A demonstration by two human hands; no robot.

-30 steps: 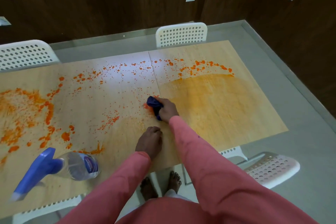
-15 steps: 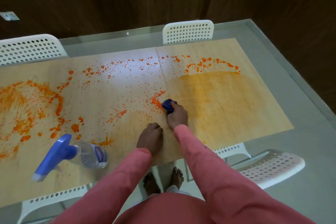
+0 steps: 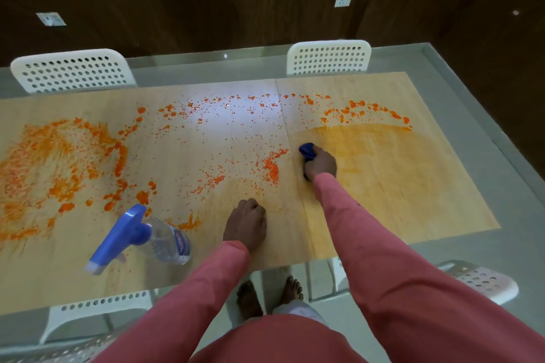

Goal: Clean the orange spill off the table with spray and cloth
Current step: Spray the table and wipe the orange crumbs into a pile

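Orange spill (image 3: 67, 168) covers the left and far part of the wooden table top (image 3: 206, 244); the right panel shows a pale orange smear (image 3: 392, 168). My right hand (image 3: 321, 163) grips a bunched blue cloth (image 3: 306, 150) and presses it on the table just right of the panel seam, beside an orange clump (image 3: 271, 169). My left hand (image 3: 246, 222) rests on the table near the front edge, fingers curled under, holding nothing. A clear spray bottle (image 3: 165, 240) with a blue trigger head (image 3: 121, 237) stands left of that hand.
White perforated chairs stand at the far side (image 3: 328, 57), (image 3: 72, 71) and at the near side (image 3: 480, 280), (image 3: 97, 312). A glass border (image 3: 460, 250) rings the wooden panels. Dark wood walls lie behind. My bare feet (image 3: 268, 295) show through the glass.
My right hand has drawn the blue cloth rightwards across the seam, leaving an orange clump to its left. The left hand stays planted. The camera view has shifted.
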